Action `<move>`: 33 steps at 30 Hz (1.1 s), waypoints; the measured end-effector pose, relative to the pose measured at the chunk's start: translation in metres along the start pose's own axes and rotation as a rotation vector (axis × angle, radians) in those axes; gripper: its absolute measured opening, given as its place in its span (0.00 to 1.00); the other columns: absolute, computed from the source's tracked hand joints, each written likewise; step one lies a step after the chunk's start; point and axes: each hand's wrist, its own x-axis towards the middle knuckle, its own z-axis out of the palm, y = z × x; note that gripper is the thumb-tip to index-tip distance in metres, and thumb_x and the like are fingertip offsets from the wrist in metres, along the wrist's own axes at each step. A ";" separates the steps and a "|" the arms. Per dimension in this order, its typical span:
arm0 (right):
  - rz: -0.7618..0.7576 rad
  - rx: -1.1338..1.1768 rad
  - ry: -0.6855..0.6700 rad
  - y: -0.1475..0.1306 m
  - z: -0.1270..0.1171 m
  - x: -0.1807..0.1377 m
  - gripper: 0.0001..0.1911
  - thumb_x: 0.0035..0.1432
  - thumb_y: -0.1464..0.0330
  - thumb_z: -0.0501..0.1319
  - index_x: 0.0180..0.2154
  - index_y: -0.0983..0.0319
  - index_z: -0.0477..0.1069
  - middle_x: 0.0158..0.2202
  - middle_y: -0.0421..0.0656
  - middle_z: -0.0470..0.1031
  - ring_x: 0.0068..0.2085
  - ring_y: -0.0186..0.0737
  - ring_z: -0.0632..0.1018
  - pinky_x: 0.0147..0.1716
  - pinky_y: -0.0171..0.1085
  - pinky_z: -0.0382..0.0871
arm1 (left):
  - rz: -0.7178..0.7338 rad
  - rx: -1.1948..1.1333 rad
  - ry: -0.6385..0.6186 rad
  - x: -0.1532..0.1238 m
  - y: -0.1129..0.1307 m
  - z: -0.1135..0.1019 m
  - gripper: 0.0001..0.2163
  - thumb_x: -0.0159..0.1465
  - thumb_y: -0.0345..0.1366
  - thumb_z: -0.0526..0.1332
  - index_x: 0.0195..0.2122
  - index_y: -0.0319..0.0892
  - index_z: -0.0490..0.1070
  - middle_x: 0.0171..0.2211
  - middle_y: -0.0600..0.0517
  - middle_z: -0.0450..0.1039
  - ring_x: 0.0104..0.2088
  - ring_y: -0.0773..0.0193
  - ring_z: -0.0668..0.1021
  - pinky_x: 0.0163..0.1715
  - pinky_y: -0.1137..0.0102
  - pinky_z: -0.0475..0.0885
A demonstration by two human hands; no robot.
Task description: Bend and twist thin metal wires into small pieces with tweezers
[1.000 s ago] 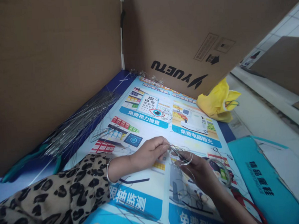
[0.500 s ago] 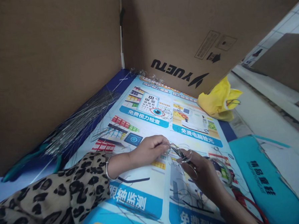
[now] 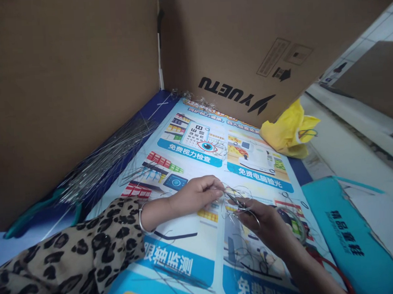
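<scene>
My left hand (image 3: pixel 202 192) pinches thin bent wire (image 3: pixel 233 190) between thumb and fingertips, over the middle of the printed poster (image 3: pixel 217 233). From the right, my right hand (image 3: pixel 264 216) closes around a slim, dark, pointed tool (image 3: pixel 231 198) that looks like pliers; its handles are mostly hidden in the palm. The tool's tip points at the left fingertips and meets the wire there. Loose curls and loops of silvery wire surround the tool and the right fingers. Whether the jaws grip the wire is too small to tell.
Straight wires (image 3: pixel 107 151) lie bundled at left, beside a green-handled tool (image 3: pixel 38 212). Cardboard walls (image 3: pixel 71 83) rise left and behind. A yellow bag (image 3: pixel 286 131), a teal box (image 3: pixel 346 231) and a red handle (image 3: pixel 341 273) are at right. Wire scraps (image 3: pixel 180 275) lie in front.
Both hands stay nearly in place. The right hand and the tool have tilted slightly, and the wire loops around them have shifted a little.
</scene>
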 end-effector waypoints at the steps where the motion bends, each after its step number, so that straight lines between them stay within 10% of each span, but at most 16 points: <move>1: 0.002 0.007 0.000 -0.001 0.000 0.000 0.16 0.54 0.63 0.55 0.43 0.60 0.72 0.29 0.41 0.75 0.33 0.39 0.75 0.31 0.35 0.69 | 0.003 0.015 0.007 0.000 0.000 0.000 0.10 0.58 0.41 0.56 0.34 0.39 0.65 0.19 0.59 0.60 0.18 0.75 0.64 0.20 0.76 0.60; 13: -0.004 0.060 -0.042 0.004 0.004 -0.001 0.17 0.55 0.63 0.56 0.45 0.61 0.70 0.36 0.43 0.75 0.37 0.38 0.75 0.35 0.33 0.69 | -0.021 0.062 0.024 -0.002 0.004 0.000 0.08 0.58 0.39 0.57 0.31 0.38 0.65 0.17 0.60 0.58 0.17 0.76 0.62 0.18 0.78 0.58; 24: -0.418 -0.321 0.302 0.017 0.019 0.003 0.13 0.56 0.70 0.55 0.45 0.60 0.66 0.35 0.45 0.73 0.37 0.40 0.73 0.35 0.38 0.69 | -0.081 -0.231 -0.019 -0.003 -0.001 0.004 0.09 0.57 0.39 0.59 0.31 0.39 0.62 0.18 0.60 0.60 0.16 0.77 0.64 0.19 0.78 0.59; 33: -0.491 -0.397 0.334 0.021 0.022 0.003 0.18 0.56 0.72 0.54 0.50 0.61 0.62 0.35 0.46 0.70 0.36 0.40 0.71 0.34 0.38 0.68 | -0.049 -0.347 -0.080 -0.004 -0.005 0.006 0.07 0.58 0.37 0.59 0.32 0.39 0.63 0.15 0.60 0.62 0.16 0.76 0.65 0.22 0.77 0.60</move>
